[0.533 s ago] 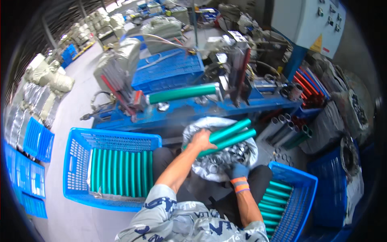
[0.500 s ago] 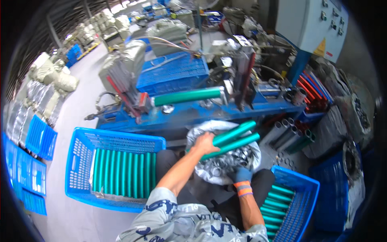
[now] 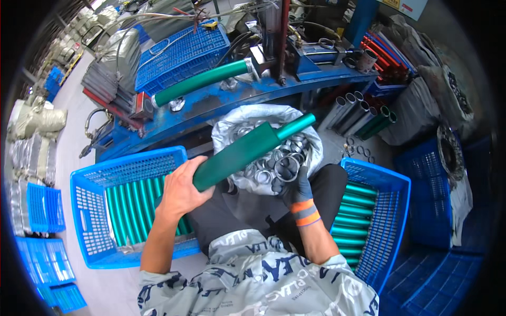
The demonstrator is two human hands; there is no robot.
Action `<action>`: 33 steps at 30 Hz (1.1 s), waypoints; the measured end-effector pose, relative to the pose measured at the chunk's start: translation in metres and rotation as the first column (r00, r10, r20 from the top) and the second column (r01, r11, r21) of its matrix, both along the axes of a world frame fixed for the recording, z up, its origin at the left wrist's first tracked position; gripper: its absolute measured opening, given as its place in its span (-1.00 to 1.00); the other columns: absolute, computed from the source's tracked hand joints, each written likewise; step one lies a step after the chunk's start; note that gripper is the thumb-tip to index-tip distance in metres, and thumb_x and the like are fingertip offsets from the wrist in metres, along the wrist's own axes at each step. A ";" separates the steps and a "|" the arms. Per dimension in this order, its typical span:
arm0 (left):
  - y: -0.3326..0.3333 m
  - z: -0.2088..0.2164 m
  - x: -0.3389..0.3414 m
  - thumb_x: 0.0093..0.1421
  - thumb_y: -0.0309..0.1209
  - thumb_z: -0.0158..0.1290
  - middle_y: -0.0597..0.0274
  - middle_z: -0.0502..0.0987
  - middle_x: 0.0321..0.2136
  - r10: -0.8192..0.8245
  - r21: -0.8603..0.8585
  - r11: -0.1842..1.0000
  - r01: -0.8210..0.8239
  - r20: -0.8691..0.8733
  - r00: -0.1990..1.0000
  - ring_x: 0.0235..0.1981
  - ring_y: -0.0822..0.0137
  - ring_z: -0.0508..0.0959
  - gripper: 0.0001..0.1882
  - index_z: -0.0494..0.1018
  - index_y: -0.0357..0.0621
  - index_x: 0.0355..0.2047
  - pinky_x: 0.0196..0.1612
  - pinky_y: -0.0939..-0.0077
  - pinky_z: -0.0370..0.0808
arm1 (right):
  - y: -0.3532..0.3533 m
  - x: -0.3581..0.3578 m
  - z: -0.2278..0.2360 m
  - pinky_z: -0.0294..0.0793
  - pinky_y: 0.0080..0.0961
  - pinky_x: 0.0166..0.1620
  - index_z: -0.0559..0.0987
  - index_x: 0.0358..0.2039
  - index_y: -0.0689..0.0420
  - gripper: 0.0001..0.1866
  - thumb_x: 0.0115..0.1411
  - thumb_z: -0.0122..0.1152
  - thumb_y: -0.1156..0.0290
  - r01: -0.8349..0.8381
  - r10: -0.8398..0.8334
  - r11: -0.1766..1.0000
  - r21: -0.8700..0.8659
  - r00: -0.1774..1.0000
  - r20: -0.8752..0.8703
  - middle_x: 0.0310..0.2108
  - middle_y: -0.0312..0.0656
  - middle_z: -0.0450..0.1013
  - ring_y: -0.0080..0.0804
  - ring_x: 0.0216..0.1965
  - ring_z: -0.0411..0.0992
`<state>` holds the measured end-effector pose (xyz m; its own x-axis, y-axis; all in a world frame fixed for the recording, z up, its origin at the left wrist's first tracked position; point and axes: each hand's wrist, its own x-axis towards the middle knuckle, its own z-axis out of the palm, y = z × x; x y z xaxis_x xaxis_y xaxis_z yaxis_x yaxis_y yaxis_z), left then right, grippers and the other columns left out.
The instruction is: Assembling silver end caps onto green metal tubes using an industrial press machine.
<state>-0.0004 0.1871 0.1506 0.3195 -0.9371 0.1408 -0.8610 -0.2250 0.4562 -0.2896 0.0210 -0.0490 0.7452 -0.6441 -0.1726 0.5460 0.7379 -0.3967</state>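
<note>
My bare left hand [image 3: 182,187] is closed around the near end of a green metal tube [image 3: 232,158], held slanting up and away to the right. A second green tube [image 3: 296,126] pokes out past its far end; whether the same hand grips it is hidden. My right hand [image 3: 298,189], in a dark glove with an orange-striped cuff, pinches a silver metal ring [image 3: 287,168]. Below both tubes and ring lies an open silvery-white sack [image 3: 224,124] full of loose metal rings [image 3: 258,171], between my knees.
At my left stands a blue crate [image 3: 84,221] of green tubes; another blue crate [image 3: 398,210] of them is at my right. Ahead, a blue machine bench [image 3: 211,110] carries a green tube [image 3: 203,81]. Several upright tubes [image 3: 342,110] and loose rings [image 3: 360,150] are on the floor at right.
My left hand has drawn back to the left with the tubes. My right hand has come up from the sack's near edge with a ring showing in it. The whole view has shifted.
</note>
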 end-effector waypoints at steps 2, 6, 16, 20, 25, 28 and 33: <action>0.016 -0.004 0.007 -0.04 -0.44 0.40 0.01 0.74 0.03 -0.032 0.039 0.999 0.031 0.014 0.999 0.03 -0.14 0.75 -0.28 0.58 -0.07 0.23 0.10 0.06 0.70 | 0.007 0.003 0.024 0.77 -0.20 0.09 0.35 0.61 0.02 0.15 0.22 0.60 -0.36 -0.007 0.007 1.000 -0.017 1.000 -0.013 0.32 -0.19 0.58 -0.18 0.11 0.68; 0.036 0.000 0.010 -0.03 -0.46 0.38 0.09 0.68 -0.12 -0.123 0.134 0.984 0.116 0.050 0.991 -0.05 -0.10 0.72 -0.29 0.57 0.02 0.22 -0.03 -0.05 0.68 | 0.007 0.007 0.052 0.75 -0.18 0.20 0.33 0.63 0.09 0.21 0.14 0.75 -0.20 -0.037 0.024 0.987 -0.157 0.996 -0.085 0.43 -0.11 0.50 -0.15 0.22 0.66; 0.053 -0.006 0.022 -0.10 -0.51 0.39 0.11 0.63 -0.21 -0.177 0.187 0.971 0.150 0.138 0.974 -0.13 -0.08 0.70 -0.24 0.60 0.04 0.22 -0.10 -0.01 0.64 | 0.014 0.013 0.072 0.39 -0.31 0.51 0.26 0.64 0.43 0.14 0.26 0.69 0.13 -0.115 -0.066 0.833 -0.541 0.951 -0.303 0.48 -0.02 0.48 -0.28 0.42 0.49; 0.049 -0.020 0.022 -0.10 -0.51 0.39 0.10 0.64 -0.20 -0.179 0.189 0.970 0.150 0.146 0.973 -0.12 -0.08 0.69 -0.23 0.60 0.03 0.23 -0.07 0.00 0.64 | 0.004 0.010 0.082 0.36 -0.35 0.51 0.33 0.62 0.40 -0.12 0.32 0.42 0.50 -0.250 -0.090 0.775 -0.580 0.866 -0.492 0.42 -0.07 0.52 -0.33 0.40 0.48; 0.057 -0.038 0.009 -0.09 -0.48 0.37 0.05 0.68 -0.14 -0.092 0.093 0.992 0.086 0.057 0.994 -0.07 -0.12 0.71 -0.26 0.61 -0.02 0.22 -0.02 0.01 0.67 | -0.016 0.018 0.063 0.38 -0.38 0.49 0.36 0.60 0.37 -0.18 0.43 0.42 0.37 -0.151 -0.018 0.807 -0.571 0.960 -0.280 0.46 -0.09 0.47 -0.38 0.41 0.45; 0.066 -0.031 0.005 -0.04 -0.45 0.40 0.00 0.74 -0.06 -0.007 0.008 1.000 0.008 -0.112 0.994 -0.02 -0.13 0.77 -0.30 0.65 -0.06 0.22 0.09 0.12 0.71 | -0.031 0.039 0.007 0.56 -0.32 0.36 0.51 0.51 0.30 -0.19 0.44 0.50 0.04 -0.341 -0.117 0.789 -0.511 0.733 -0.670 0.24 -0.09 0.68 -0.29 0.25 0.63; 0.052 -0.018 -0.010 -0.03 -0.42 0.53 0.02 0.78 0.05 -0.077 -0.073 0.996 0.060 -0.274 0.959 0.06 0.06 0.80 -0.26 0.65 -0.16 0.23 0.16 0.23 0.69 | -0.005 0.055 -0.101 0.69 0.04 0.17 0.72 0.31 -0.05 -0.17 0.22 0.40 -0.39 -0.853 -0.769 0.132 -0.504 0.233 -0.595 0.00 0.14 0.77 0.12 0.08 0.75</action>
<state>-0.0103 0.2395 0.1322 0.2896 -0.9501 0.1156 -0.7119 -0.1331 0.6895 -0.2347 0.0160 -0.1498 0.6429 -0.7658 -0.0106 -0.6874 -0.5709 -0.4488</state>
